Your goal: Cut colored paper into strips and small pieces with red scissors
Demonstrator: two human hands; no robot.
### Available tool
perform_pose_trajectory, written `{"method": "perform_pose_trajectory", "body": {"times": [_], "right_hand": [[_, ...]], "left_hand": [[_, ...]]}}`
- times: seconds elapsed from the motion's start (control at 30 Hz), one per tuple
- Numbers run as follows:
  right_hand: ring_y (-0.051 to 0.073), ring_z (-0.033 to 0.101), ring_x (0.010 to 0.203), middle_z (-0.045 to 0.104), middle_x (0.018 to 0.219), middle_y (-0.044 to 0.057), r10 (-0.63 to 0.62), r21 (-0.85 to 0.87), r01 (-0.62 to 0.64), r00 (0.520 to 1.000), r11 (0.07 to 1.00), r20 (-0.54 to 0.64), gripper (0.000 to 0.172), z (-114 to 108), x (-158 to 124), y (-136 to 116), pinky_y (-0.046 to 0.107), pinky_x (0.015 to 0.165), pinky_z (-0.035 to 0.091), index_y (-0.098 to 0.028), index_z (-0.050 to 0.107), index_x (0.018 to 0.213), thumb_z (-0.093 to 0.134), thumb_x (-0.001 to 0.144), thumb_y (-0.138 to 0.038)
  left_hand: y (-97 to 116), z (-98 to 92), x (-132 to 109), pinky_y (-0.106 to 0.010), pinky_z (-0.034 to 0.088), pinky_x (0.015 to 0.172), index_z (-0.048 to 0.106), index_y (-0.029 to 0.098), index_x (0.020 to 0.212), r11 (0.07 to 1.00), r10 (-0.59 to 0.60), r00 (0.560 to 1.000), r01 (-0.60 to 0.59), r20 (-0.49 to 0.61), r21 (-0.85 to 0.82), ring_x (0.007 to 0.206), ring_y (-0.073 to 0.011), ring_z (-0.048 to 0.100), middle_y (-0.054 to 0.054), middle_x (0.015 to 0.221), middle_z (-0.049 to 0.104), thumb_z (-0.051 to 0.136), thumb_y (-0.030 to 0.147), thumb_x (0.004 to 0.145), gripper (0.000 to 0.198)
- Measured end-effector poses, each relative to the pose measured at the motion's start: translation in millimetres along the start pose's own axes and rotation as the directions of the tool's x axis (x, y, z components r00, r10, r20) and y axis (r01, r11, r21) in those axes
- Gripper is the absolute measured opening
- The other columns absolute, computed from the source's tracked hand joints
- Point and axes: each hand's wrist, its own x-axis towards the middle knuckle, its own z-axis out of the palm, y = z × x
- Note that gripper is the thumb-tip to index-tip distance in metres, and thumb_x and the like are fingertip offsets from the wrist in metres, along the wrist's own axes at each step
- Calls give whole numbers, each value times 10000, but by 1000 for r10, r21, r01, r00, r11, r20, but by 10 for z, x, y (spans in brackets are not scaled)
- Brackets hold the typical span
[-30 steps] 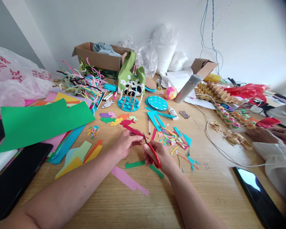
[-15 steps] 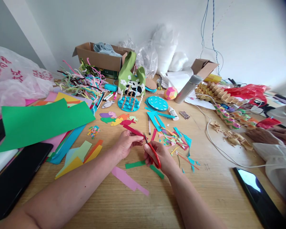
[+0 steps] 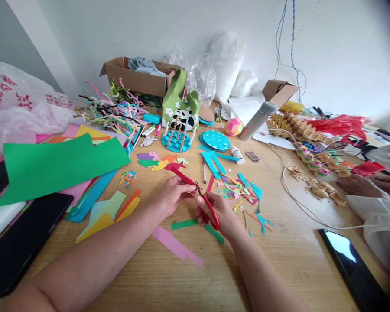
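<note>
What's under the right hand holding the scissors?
Green paper shows on two sides of the right hand; the hand hides what's between, so one strip or two, can't tell.

A shared craft workroom

From where I stand, it's plainly a place for handicrafts: a wooden desk [image 3: 279, 268] by a pale wall [image 3: 214, 17], coloured paper [image 3: 65, 167] piled left, fuzzy craft stems [image 3: 113, 108] far left, paper fish [image 3: 161, 164], red scissors [image 3: 206, 201], snipped scraps [image 3: 261, 220], and a co-worker's hands [image 3: 360, 185] at the right.
</note>
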Motion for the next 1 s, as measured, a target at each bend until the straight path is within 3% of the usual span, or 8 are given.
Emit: {"method": "perform_pose_trajectory", "body": {"times": [1.0], "right_hand": [[103,557,398,600,522,-23,3,-31,-4,1000,1000,-9,484,-18,13,24,191,381,423,-188,470,695,720,698,-603]], "left_hand": [[1,-4,-3,-263,482,632,645,105,700,1000,-1,1000,1,-20,0,596,-121,604,-29,651,667,781,154,547,211]]}}
